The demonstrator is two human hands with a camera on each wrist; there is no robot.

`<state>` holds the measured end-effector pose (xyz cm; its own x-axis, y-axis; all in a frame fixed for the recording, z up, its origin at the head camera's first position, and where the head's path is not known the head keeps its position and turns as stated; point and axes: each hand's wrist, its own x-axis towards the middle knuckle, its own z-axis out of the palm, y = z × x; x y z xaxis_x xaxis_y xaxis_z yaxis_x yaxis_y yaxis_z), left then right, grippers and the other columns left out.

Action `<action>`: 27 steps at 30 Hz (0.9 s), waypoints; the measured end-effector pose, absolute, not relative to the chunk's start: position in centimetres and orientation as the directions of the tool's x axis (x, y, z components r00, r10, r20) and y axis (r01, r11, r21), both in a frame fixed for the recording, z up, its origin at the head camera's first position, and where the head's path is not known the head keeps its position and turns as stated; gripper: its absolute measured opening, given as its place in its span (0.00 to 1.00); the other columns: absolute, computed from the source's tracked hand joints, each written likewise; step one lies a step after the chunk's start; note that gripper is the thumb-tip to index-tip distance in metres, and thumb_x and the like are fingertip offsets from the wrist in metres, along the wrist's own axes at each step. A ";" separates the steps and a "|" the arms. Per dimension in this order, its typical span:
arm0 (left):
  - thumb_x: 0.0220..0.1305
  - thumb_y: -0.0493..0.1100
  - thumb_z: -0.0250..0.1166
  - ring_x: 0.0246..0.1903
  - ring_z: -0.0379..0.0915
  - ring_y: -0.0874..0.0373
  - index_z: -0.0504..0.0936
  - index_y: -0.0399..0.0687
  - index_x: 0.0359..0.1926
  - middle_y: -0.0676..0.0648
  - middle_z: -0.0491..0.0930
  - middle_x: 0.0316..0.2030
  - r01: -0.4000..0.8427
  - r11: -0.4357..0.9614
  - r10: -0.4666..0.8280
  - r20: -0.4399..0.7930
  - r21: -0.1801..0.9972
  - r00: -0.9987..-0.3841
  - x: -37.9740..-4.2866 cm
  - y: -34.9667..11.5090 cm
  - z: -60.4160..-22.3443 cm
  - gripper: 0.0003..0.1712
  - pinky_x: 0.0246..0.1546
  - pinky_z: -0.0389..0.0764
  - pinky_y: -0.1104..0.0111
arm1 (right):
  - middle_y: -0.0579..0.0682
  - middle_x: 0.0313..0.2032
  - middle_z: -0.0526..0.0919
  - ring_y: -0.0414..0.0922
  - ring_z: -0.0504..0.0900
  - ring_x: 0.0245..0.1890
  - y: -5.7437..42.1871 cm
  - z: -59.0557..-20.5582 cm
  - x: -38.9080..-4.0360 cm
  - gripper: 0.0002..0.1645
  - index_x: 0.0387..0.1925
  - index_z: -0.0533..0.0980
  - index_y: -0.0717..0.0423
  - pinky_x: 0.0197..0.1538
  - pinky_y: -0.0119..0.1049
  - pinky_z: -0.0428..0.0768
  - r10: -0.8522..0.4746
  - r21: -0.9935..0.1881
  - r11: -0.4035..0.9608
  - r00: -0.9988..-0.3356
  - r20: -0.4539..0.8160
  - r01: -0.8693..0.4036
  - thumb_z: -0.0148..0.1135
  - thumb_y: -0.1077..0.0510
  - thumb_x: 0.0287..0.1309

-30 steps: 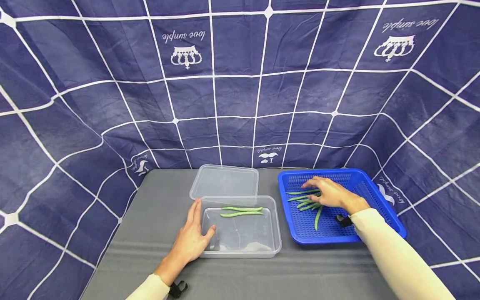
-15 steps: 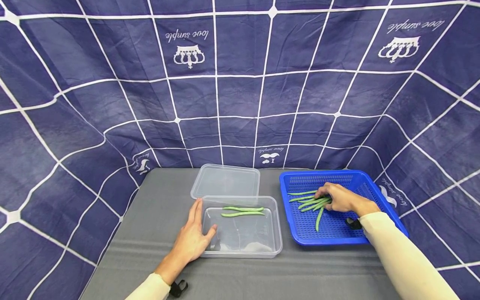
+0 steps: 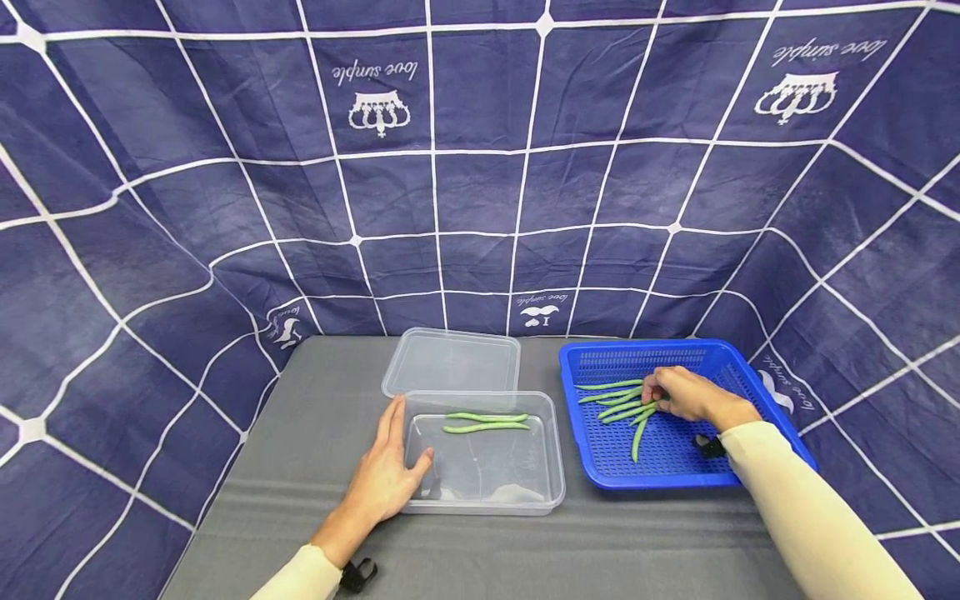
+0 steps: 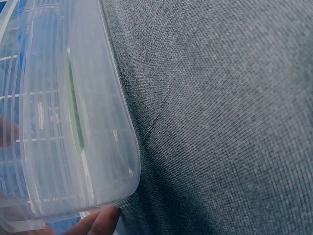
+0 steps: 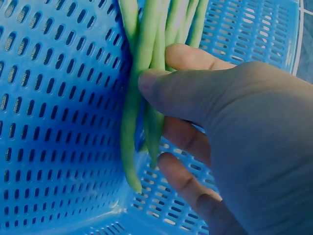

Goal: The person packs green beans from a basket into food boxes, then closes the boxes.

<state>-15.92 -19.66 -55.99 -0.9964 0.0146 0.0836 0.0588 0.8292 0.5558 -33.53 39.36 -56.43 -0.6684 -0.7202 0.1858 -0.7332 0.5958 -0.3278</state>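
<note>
In the head view, my left hand [image 3: 381,471] rests at the left side of a clear plastic box [image 3: 480,479], fingers extended along the wall and thumb toward the rim. Two green beans [image 3: 486,428] lie side by side in this box, near its far wall. Over on the right, my right hand [image 3: 688,395] reaches into a blue plastic basket [image 3: 652,481], among a loose cluster of green beans [image 3: 618,407]. The right wrist view has the thumb and forefinger pinching a green bean [image 5: 155,58], while others lie close beside it; its exact contact is partly hidden.
Behind the box lies a clear lid [image 3: 453,364], close to its far rim. Grey cloth [image 3: 315,417] covers the table. A blue curtain [image 3: 480,192] with white lines stands around the back and sides.
My right hand has moved slightly right and nearer within the basket, and its fingers have closed on a green bean. The left hand stays at the box.
</note>
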 end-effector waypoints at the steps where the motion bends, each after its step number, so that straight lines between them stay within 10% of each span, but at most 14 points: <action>1: 0.79 0.56 0.72 0.66 0.85 0.22 0.46 0.47 0.97 0.44 0.49 0.96 0.059 0.829 0.015 0.082 0.556 -0.996 -15.9 -19.7 -56.0 0.62 0.65 0.86 0.31 | 0.41 0.33 0.82 0.36 0.76 0.33 39.0 -55.8 -33.2 0.19 0.37 0.87 0.42 0.38 0.33 0.76 -0.719 -0.325 0.604 -0.673 0.172 -0.728 0.78 0.71 0.56; 8: 0.79 0.57 0.72 0.69 0.84 0.23 0.45 0.46 0.97 0.44 0.47 0.96 0.059 0.829 0.017 0.081 0.555 -0.997 -15.9 -19.7 -55.9 0.62 0.66 0.85 0.31 | 0.39 0.31 0.80 0.30 0.75 0.34 35.9 -50.5 -30.3 0.17 0.36 0.88 0.48 0.42 0.35 0.80 -0.641 -0.298 0.724 -0.766 0.042 -0.622 0.75 0.74 0.62; 27: 0.79 0.57 0.71 0.70 0.84 0.23 0.45 0.45 0.97 0.45 0.47 0.96 0.052 0.829 0.021 0.061 0.557 -0.998 -15.8 -19.6 -55.8 0.61 0.68 0.84 0.31 | 0.40 0.35 0.81 0.35 0.79 0.37 34.7 -46.7 -28.4 0.23 0.39 0.92 0.44 0.45 0.41 0.84 -0.640 -0.222 0.734 -0.763 0.090 -0.642 0.71 0.77 0.63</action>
<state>-15.77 -19.61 -55.85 -0.9979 0.0208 0.0614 0.0516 0.8290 0.5568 -28.41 34.71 -46.70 -0.7630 -0.6400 0.0903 -0.6419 0.7340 -0.2217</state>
